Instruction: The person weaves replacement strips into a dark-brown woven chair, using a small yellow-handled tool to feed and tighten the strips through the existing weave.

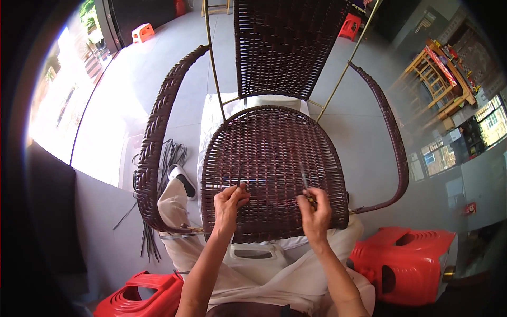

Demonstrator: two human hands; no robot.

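A brown woven chair seat [272, 142] faces me, with its woven backrest [290, 42] behind it and curved woven arms [158, 127] at both sides. My left hand [229, 206] is closed over the seat's left front part, pinching a thin dark strip [240, 175] beside a narrow gap in the weave. My right hand [316, 211] is closed on a slim pointed tool [303, 176] with a yellow and black handle, over the seat's right part; its blurred tip points away from me.
Loose dark strips [150, 222] lie at my left by my shoe [182, 179]. A white support [253, 253] is under the seat. Red plastic stools [401, 264] stand near me and farther back. A wooden table [430, 79] is at right, a bright doorway [58, 90] at left.
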